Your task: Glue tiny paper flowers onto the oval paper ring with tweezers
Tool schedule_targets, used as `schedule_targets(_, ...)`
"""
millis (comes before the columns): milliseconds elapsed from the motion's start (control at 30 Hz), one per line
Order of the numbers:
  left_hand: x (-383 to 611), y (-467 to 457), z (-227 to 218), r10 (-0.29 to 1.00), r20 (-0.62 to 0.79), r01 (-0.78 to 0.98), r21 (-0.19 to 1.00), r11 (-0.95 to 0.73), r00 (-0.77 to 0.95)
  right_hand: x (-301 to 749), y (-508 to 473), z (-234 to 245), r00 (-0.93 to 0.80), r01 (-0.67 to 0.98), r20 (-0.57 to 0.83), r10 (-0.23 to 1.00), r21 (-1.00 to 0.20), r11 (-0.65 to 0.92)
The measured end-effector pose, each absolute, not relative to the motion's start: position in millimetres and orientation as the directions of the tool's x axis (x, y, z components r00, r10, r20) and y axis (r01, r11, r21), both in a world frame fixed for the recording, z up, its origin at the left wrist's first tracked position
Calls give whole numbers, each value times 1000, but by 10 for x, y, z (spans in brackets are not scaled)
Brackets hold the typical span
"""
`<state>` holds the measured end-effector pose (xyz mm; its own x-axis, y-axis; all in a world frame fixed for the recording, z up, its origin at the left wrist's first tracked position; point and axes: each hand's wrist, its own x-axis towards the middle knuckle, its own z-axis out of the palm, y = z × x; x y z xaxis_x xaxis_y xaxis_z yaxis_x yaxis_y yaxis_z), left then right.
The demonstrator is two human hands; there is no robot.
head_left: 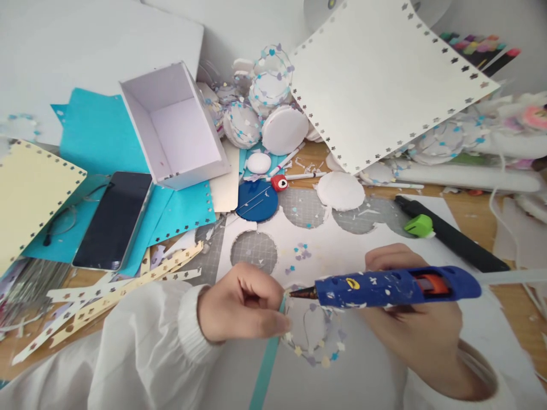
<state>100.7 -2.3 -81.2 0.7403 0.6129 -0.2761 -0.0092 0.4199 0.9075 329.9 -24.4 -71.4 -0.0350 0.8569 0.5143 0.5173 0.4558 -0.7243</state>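
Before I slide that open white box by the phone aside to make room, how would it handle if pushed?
The white box looks like thin card with nothing visible inside, so it is probably light and would slide easily. It lies tilted on overlapping blue paper sheets, so it may drag them or tip. Its thin walls would likely dent if squeezed.

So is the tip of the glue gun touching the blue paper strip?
Touching: the head view shows the glue gun nozzle meeting the teal strip pinched by the left hand.

open white sheet [342, 250] ahead of the hands, white box [175, 128], phone [113, 219], foam discs [284, 128] crowding beyond
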Motion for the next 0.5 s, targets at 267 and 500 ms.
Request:
schedule_targets(267,1006,-19,-808,611,-264,-36,901,433,746,3330,-267,-753,-20,567,544,839,-685,458)
schedule_targets(500,1004,-22,-824,626,-244,-47,911,411,741,3480,-217,-712,66,680,687,724,-562,471)
